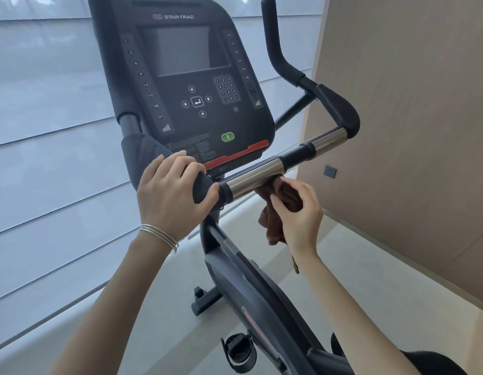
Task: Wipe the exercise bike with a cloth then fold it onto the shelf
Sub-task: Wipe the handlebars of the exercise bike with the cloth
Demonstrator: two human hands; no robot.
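The exercise bike (197, 104) fills the middle of the head view, its dark console facing the camera and its handlebar (275, 165) running from lower left up to the right, with black padded sections and two shiny metal sleeves.

The brown cloth (275, 212) is bunched against the underside of the nearer metal sleeve (253, 177), touching the bar just right of the black collar. The right hand (300, 215) grasps it from below and from the right: thumb and fingers are pinched around the upper wad, which sits between the fingertips and the bar, while the rest of the cloth hangs loose under the hand, a thin strip trailing down beside the wrist.

The left hand (172, 188) is clenched around the black padded grip (205, 185) of the handlebar, just left of the same metal sleeve, fingers wrapped over the top and thumb pressed at the end of the padding. Thin silver bangles (161, 236) circle that wrist. This hand touches no cloth.

Below the hands the bike's frame slopes down toward a pedal (239, 353) near the bottom edge. Pale window blinds (45, 131) stand behind the bike at left and a beige wall (411, 131) at right.
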